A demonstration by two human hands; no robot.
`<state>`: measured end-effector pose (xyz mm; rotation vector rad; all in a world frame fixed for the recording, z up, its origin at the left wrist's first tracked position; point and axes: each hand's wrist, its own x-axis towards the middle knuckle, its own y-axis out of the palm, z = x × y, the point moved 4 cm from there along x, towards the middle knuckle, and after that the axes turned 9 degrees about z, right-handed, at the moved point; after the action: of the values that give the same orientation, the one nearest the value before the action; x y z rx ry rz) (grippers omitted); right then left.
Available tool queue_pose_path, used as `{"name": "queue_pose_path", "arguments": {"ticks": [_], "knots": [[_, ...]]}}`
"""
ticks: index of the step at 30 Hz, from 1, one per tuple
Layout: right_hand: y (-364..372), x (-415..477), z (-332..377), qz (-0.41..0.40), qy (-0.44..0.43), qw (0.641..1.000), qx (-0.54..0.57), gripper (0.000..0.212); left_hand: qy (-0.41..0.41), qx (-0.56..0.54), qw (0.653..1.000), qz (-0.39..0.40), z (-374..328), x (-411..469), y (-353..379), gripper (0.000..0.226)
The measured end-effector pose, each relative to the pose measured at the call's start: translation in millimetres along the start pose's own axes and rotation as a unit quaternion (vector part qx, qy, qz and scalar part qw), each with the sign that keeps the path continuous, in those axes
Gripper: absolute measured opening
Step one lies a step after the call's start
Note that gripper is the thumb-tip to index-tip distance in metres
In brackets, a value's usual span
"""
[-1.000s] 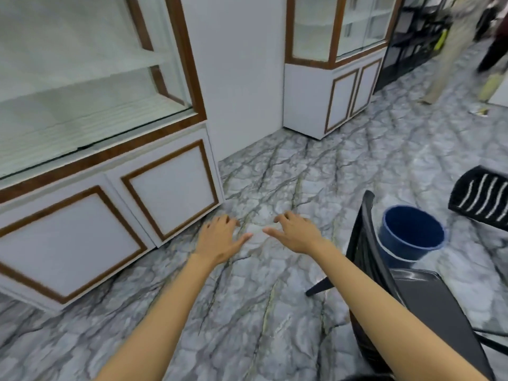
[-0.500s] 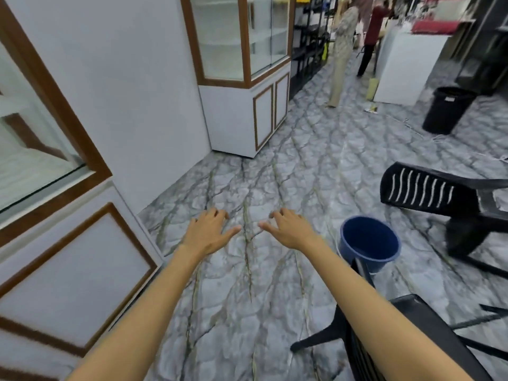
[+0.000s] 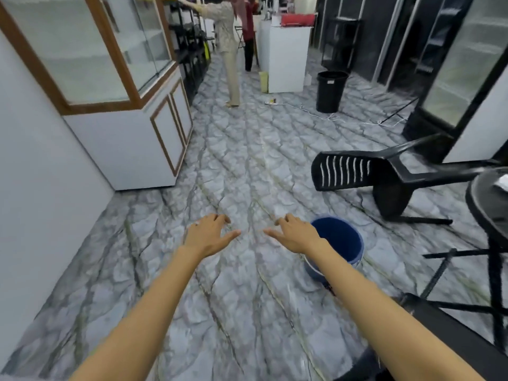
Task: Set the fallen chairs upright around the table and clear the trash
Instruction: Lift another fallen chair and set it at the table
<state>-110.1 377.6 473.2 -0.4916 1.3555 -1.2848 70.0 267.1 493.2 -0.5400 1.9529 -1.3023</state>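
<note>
Both arms reach out ahead of me over the marble-patterned floor (image 3: pixel 242 166), palms down. My left hand (image 3: pixel 207 235) is spread loosely, fingers slightly curled, thumb pointing inward, and it holds nothing. My right hand (image 3: pixel 295 233) is likewise open and empty, its thumb angled toward the left one; the two are apart, with bare floor between them. I take the blue bucket (image 3: pixel 339 244) as my landmark: it stands upright on the floor just beside and partly behind my right wrist, its mouth open; I cannot tell what, if anything, lies inside. Beyond the bucket and to its right, a black plastic chair (image 3: pixel 365 173) lies tipped on its side, slatted back facing the bucket, legs pointing away. Right of the bucket, at the frame edge, is the round black table (image 3: pixel 483 204), with something pale on top that is too blurred to name. Below the bucket, nearest me, the dark seat of another black chair (image 3: pixel 445 334) shows under my right forearm; its posture is unclear. Far beyond the bucket a black bin (image 3: pixel 331 90) stands upright near a white counter (image 3: pixel 286 59). Left of the bucket, across the floor, runs a white glass-fronted cabinet (image 3: pixel 123 86). Two people stand far up the aisle.
</note>
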Motion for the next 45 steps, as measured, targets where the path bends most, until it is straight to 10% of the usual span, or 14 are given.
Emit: {"name": "queue_pose_path", "arguments": {"ticks": [28, 45], "knots": [[-242.2, 406.3, -208.0, -0.075, 0.246, 0.951, 0.172, 0.069, 0.279, 0.079, 0.951, 0.106, -102.9, 599.8, -176.6, 0.054], [-337.1, 607.9, -325.1, -0.137, 0.417, 0.837, 0.325, 0.067, 0.473, 0.188, 0.843, 0.173, -219.6, 918.3, -251.4, 0.057]]}}
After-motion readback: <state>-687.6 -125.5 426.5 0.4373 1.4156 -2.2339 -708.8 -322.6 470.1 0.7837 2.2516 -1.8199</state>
